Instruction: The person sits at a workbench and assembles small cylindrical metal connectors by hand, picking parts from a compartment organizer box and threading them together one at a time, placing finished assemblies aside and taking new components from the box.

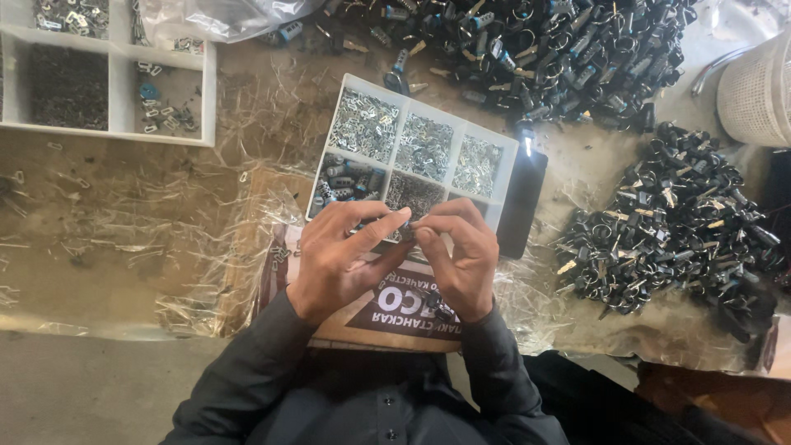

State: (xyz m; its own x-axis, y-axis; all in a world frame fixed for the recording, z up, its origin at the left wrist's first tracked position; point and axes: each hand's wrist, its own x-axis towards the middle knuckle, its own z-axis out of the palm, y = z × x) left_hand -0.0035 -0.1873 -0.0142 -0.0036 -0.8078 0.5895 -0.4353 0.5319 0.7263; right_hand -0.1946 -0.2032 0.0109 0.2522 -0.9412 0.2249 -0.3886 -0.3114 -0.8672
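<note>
**Inspector:** Surface first, then left to right.

**Assistant:** A worn brown workbench [99, 214] covered with crinkled clear plastic film. At far left, a white divided tray [115, 58] with dark and silvery small parts. In the middle, a second white compartment box [412, 148] of small metal pieces, lying tilted, with a printed cardboard sheet [387, 317] beneath the hands.

**Inspector:** The hands?

**Assistant:** The left hand [334, 259] is curled, forefinger stretched rightward, its tip pinching a small dark part [407, 232]. The right hand [461, 255] is likewise curled, thumb and forefinger closed on the same part. The part sits between the two sets of fingertips, just over the near edge of the compartment box. It is too small to tell its kind.

**Inspector:** Further right?

**Assistant:** A black flat slab [522, 202] leans beside the box. Beyond, a heap of black-headed keys on rings [676, 222]; a larger heap [535, 49] along the top; a white mesh basket [758, 91] at the far right edge.
</note>
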